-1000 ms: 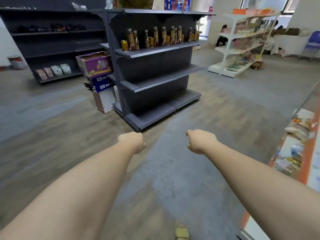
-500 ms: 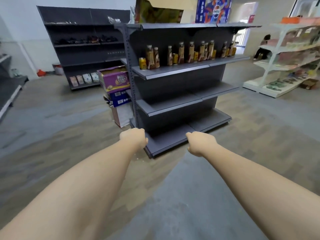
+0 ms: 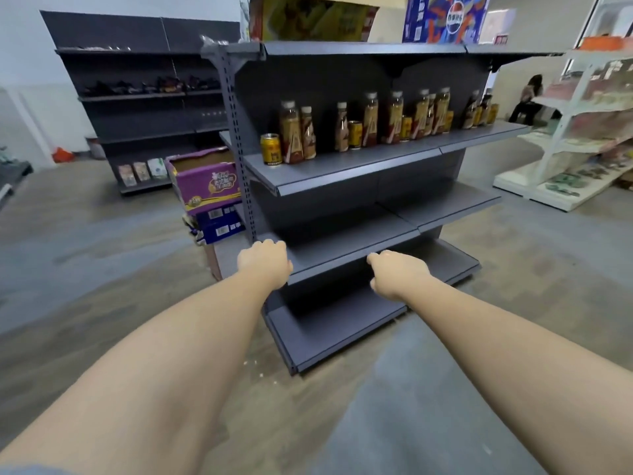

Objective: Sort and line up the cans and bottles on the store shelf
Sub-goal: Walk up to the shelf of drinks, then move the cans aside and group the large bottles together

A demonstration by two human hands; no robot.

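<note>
A dark grey store shelf unit (image 3: 342,173) stands ahead. Its upper shelf carries several brown bottles (image 3: 290,137) with white caps, mixed unevenly with several yellow cans (image 3: 270,149). The two shelves below hold nothing. My left hand (image 3: 265,264) and my right hand (image 3: 397,274) are stretched out in front of me at the height of the lower shelf, well short of the bottles. Both hands have curled fingers and hold nothing.
Stacked cartons, a purple box (image 3: 205,181) on top, stand left of the unit. Large boxes (image 3: 445,18) sit on its top. A dark shelf rack (image 3: 147,108) lines the back wall, a white rack (image 3: 582,132) stands right, and a person (image 3: 529,97) sits behind.
The shelf unit has come much closer and more central as I walked and turned toward it. Both arms stay stretched out with fists unchanged.
</note>
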